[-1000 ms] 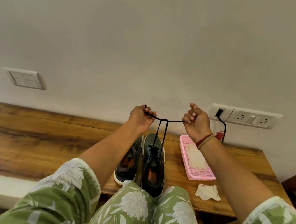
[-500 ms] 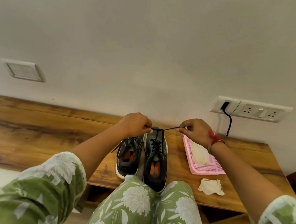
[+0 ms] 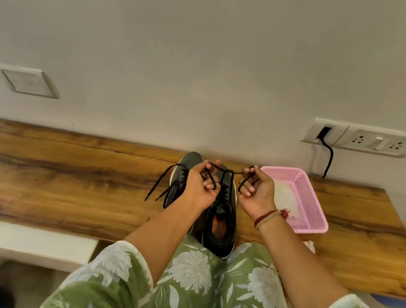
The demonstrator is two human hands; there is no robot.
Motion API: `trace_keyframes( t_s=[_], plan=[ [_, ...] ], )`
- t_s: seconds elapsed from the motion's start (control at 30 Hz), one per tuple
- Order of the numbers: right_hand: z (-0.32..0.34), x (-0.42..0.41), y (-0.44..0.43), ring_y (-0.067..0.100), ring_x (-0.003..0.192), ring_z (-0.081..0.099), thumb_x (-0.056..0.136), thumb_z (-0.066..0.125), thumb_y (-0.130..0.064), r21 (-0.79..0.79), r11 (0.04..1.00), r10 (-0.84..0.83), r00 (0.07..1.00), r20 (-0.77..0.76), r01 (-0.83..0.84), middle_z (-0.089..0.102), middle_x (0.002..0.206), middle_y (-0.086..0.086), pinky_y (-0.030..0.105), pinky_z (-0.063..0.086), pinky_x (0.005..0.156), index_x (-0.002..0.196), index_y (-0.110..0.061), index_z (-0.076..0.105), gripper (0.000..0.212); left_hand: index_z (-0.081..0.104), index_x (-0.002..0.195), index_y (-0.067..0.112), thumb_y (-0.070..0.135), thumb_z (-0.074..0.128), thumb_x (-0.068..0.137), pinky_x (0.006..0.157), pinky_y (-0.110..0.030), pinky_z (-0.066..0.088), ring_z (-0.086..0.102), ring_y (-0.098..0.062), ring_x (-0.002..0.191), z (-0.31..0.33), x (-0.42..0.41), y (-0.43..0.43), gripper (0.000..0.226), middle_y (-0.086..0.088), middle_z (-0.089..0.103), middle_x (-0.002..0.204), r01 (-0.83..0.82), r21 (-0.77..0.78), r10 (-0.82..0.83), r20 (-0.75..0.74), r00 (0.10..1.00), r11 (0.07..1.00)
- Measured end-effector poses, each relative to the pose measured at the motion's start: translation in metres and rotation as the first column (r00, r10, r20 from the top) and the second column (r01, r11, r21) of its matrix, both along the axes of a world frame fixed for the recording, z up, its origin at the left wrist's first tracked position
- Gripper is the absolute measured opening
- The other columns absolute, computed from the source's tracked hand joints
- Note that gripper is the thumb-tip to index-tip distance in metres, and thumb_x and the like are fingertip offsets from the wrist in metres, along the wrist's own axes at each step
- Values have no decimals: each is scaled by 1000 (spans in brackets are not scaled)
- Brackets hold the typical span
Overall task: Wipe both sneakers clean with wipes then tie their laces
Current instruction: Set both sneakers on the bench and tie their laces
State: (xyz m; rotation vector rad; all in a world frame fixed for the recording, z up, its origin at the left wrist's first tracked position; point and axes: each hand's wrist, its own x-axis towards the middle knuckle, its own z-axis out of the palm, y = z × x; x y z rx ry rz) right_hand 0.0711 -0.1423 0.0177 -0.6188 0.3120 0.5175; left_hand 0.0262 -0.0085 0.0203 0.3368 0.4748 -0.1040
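Sneaker (image 3: 221, 223), tabletop's (image 3: 65, 174) front edge: left hand (image 3: 199, 187) and right hand (image 3: 256, 192) each pinch a loop of lace (image 3: 230, 171) (advised: cross with even tension).

Above the wooden table (image 3: 65, 174), the left hand (image 3: 198, 188) and right hand (image 3: 256, 193) are each pinching a loop of black lace (image 3: 235, 173), stretching it between them over the dark sneaker (image 3: 221, 230). The other sneaker (image 3: 190, 158) is sitting just beside it, and a pink basket (image 3: 317, 215) is resting to the right.
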Motion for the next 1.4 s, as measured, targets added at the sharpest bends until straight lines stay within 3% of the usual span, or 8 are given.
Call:
trace_keyframes(
  t_s=[0.73,0.83,0.9,1.0,1.07,1.13,1.27,1.4],
  plan=[
    [-50,17,-60,7,38,41,98,41,-14,-217,922,-361,916,-175,322,53,61,1,15,34,37,74,-13,49,25,48,69,14,20,40,101,29,-17,23,29,-5,30,-46,-13,79,34,-1,57,66,25,543,212,-370,904,839],
    [-50,14,-60,6,45,46,97,47,-11,-426,878,-287,952,-103,218,56,69,4,16,41,41,86,-11,54,13,54,70,13,23,46,98,41,-24,29,34,-13,43,-46,-18,80,31,-2,57,69,199,755,210,-407,889,625],
    [-51,12,-62,8,51,50,94,54,-11,-663,744,-127,992,-16,84,58,71,5,19,46,49,89,-8,59,7,59,77,14,31,49,97,53,-28,37,46,-19,58,-46,-24,82,28,-4,56,74,334,868,193,-423,885,367],
    [-46,6,-67,22,65,60,87,67,-32,-959,281,238,966,103,33,65,76,10,28,48,62,78,-7,63,27,58,105,16,43,54,92,87,-40,46,55,-28,103,-45,-32,82,30,-5,58,108,466,870,242,-423,873,-162],
    [-40,4,-71,26,74,59,83,67,-44,-980,-104,413,904,110,167,64,77,8,26,40,59,76,-9,64,36,53,117,21,42,54,91,103,-48,33,42,-28,123,-40,-35,75,34,-4,49,123,432,773,276,-337,900,-465],
    [-38,-1,-70,28,88,60,84,66,-46,-900,-318,473,872,121,298,65,93,8,27,42,65,93,-11,68,36,54,118,25,37,51,93,109,-49,25,39,-24,128,-35,-32,63,28,-2,50,128,286,694,168,-235,957,-660],
    [-48,-13,-47,28,114,55,88,65,-24,-918,-146,610,764,211,370,59,124,10,31,41,91,120,-13,62,34,57,121,24,35,53,94,115,-44,17,37,-19,134,-38,-22,31,30,1,53,131,32,649,-193,-272,943,-760],
    [-56,-27,-23,21,114,55,87,67,-26,-956,53,736,636,234,290,60,123,7,25,39,92,123,-14,61,39,39,140,15,43,64,85,119,-48,9,36,-26,137,-50,-10,5,66,-7,48,140,77,536,-263,-529,807,-841]
  ],
)
